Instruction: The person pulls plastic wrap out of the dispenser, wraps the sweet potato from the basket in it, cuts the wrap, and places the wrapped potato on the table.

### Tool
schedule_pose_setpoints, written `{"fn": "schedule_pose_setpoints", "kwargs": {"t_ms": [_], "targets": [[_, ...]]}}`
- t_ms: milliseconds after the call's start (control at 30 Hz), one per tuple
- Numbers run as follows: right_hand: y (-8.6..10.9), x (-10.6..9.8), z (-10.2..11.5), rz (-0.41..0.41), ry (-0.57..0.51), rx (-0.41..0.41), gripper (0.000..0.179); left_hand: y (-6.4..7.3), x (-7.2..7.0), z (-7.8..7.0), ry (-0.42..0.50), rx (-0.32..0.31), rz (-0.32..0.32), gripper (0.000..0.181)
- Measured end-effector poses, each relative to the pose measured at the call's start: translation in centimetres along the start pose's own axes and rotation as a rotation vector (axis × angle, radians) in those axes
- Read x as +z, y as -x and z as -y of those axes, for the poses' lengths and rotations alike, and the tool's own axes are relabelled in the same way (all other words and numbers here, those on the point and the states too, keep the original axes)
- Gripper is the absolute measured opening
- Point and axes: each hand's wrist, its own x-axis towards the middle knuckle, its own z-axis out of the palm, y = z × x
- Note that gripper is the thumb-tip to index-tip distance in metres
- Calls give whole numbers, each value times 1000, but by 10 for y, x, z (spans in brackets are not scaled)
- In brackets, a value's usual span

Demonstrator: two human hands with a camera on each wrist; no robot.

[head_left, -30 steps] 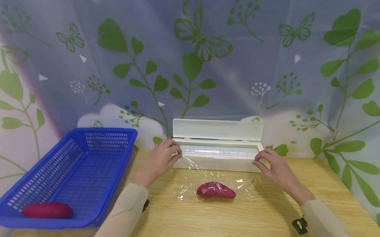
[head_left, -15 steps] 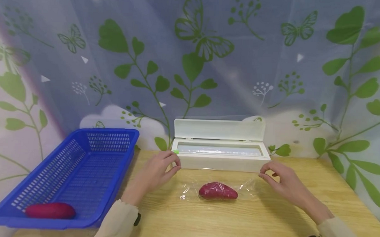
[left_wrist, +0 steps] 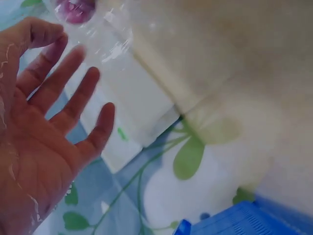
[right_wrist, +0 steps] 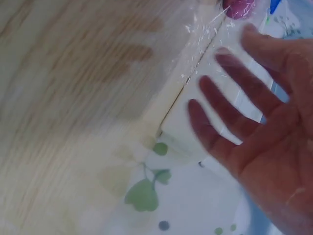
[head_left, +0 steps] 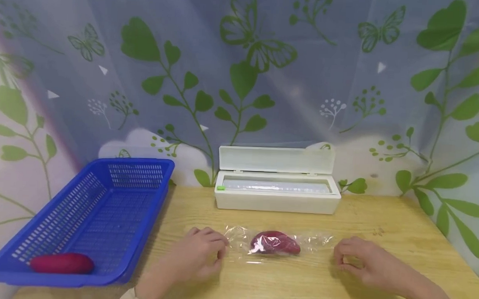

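A purple-red sweet potato lies on the table under clear cling film, which spreads out on both sides of it. My left hand is at the film's left end, thumb and index finger pinching its edge. In the left wrist view those two tips meet while the other fingers spread. At the film's right end, my right hand pinches the edge; in the right wrist view its thumb hides most of the index finger. Behind them stands a white cling film box, lid up, with the roll inside.
To the left, a blue plastic basket holds a second sweet potato. A green tab sits at the box's left front corner. A printed curtain hangs right behind the wooden table.
Both hands have come down and toward me from the box's ends, drawing the film's edge over and in front of the sweet potato. The box's green tab, hidden at first, now shows.
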Motion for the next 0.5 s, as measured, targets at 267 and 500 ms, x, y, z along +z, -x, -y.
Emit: {"fn": "schedule_pose_setpoints", "kwargs": {"t_ms": [267, 500], "targets": [[-4, -4, 16, 346, -53, 225, 15, 1, 5, -10, -4, -49, 77, 12], [-28, -18, 34, 150, 149, 304, 17, -21, -19, -18, 79, 45, -153, 9]]}}
